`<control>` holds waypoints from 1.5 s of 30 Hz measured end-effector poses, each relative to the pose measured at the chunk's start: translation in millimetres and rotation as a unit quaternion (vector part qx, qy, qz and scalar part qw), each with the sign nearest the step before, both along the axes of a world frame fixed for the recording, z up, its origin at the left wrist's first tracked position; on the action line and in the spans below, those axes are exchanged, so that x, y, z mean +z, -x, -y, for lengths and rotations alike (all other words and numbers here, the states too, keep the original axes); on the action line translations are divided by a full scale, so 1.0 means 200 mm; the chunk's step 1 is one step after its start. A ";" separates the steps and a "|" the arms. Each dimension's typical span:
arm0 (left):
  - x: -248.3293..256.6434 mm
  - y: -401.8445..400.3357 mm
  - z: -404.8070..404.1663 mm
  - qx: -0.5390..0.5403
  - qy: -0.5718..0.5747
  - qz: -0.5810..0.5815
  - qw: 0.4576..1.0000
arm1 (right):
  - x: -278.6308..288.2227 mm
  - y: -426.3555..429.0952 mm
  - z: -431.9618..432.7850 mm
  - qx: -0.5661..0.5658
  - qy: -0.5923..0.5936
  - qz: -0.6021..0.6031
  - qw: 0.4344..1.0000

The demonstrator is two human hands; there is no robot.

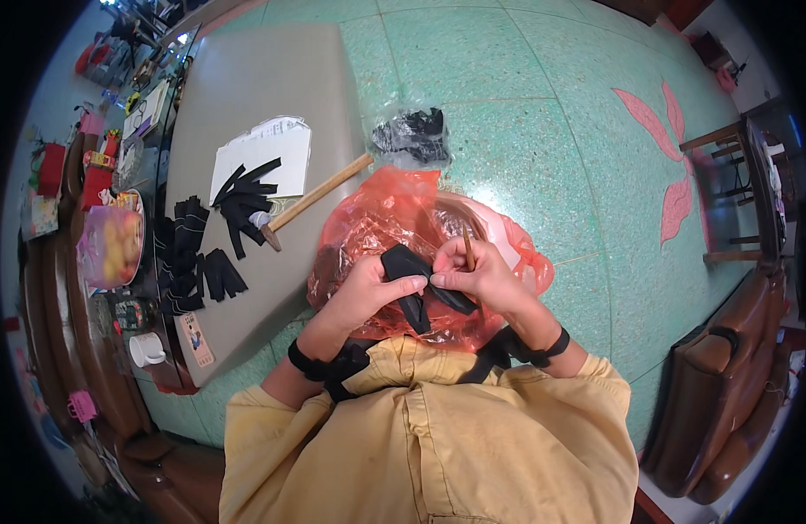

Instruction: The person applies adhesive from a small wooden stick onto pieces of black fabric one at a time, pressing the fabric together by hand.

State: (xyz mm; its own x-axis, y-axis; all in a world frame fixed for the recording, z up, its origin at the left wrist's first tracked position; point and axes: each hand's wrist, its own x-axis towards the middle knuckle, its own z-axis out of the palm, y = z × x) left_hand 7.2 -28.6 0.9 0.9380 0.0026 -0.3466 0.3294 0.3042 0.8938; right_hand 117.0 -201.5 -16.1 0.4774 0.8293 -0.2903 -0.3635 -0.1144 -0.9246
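Between my two hands is a folded black fabric strip point(406, 263), its loose ends hanging down. My left hand point(370, 288) grips it with the thumb on top. My right hand point(478, 275) pinches the same strip at its middle, thumb and fingertip meeting my left thumb. Tucked in the right hand's fingers, a thin brown pointed stick point(468, 247) stands up; what kind of tool it is I cannot tell. Beneath both hands spreads a translucent red plastic bag point(376, 209) over a round container, whose contents are mostly hidden.
On the grey bench point(265, 72) lie a wooden-handled tool point(321, 191), white papers point(291, 157), loose black strips point(242, 203), bundled strips point(186, 229) and a phone-sized card point(196, 339). A clear bag of black material point(416, 136) rests on the green floor. A white mug point(147, 349) stands left.
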 end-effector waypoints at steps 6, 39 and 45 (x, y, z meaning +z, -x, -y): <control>-0.01 0.01 -0.01 -0.034 0.016 0.003 0.999 | 0.01 -0.03 0.02 0.041 0.033 -0.127 0.990; 0.01 0.06 0.19 0.137 -0.321 0.059 0.935 | 0.10 0.17 -0.03 -0.176 0.102 0.216 0.955; -0.01 0.04 0.17 0.118 -0.330 0.082 0.933 | 0.13 0.11 -0.01 -0.079 0.079 0.230 0.967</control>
